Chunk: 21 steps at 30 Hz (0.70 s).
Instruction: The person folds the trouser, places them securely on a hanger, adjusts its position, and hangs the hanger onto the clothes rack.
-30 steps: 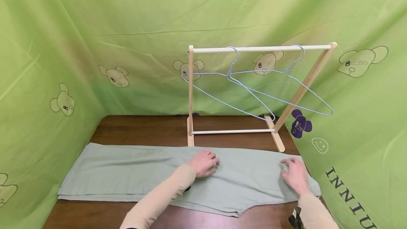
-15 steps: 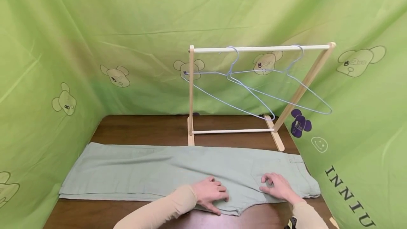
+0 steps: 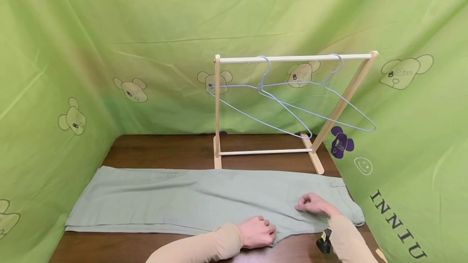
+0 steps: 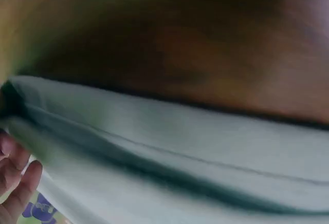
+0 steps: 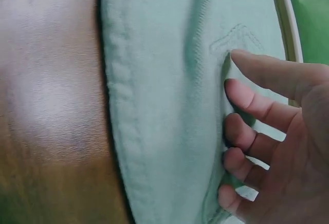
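Note:
Pale green trousers (image 3: 234, 190) lie folded lengthwise across the table, legs to the left and waistband to the right. My left hand (image 3: 257, 232) grips their near edge at the crotch with curled fingers. Motion blurs the left wrist view, where cloth folds run toward the fingers (image 4: 25, 188) and the thumb is hidden. Over the back pocket my right hand (image 3: 312, 205) is loosely curled. In the right wrist view its fingertips are at a crease in the trousers (image 5: 159, 106), with the thumb apart from the other fingers.
Behind the trousers stands a wooden rack (image 3: 296, 58) with two lilac wire hangers (image 3: 256, 121) on its rail. Its feet reach the trousers' far edge. Green printed cloth walls (image 3: 164, 52) enclose the brown table (image 3: 157, 149) at the back and sides.
Both hands have come nearer me, the left sliding right along the near edge to the crotch and curling its fingers. My right hand has left the waistband and moved left to the pocket.

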Available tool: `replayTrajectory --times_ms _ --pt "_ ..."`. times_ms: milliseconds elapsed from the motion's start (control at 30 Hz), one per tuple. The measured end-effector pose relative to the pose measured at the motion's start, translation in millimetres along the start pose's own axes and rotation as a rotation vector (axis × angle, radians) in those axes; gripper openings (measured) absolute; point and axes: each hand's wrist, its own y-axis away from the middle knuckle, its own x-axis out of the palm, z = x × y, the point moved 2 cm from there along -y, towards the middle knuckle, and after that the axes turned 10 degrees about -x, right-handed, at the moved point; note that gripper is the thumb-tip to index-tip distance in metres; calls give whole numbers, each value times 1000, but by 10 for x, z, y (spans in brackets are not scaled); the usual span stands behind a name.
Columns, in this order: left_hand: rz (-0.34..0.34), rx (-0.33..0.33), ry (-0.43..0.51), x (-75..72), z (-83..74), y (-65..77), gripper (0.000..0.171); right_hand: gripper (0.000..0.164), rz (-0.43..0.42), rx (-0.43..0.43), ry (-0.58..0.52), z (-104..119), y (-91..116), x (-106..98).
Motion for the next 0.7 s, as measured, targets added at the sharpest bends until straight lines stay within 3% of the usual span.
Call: replayTrajectory --times_ms 100,200,367,500,600,700 --pt "-44 22 -19 -10 -31 -29 16 20 -9 54 -1 -9 -26 -13" --pt "-56 94 20 -68 -26 -49 19 20 -26 83 -5 -13 -35 -23" --pt "-16 283 105 -211 -49 -65 26 20 -53 129 9 4 -53 -27" --pt "40 365 161 -229 -103 -62 28 21 -67 131 31 0 -72 -12" --pt "120 319 248 -199 -118 -57 22 20 -69 110 37 -10 -75 1" --pt "197 174 340 -135 -123 -50 15 20 -71 93 38 -12 -66 1"
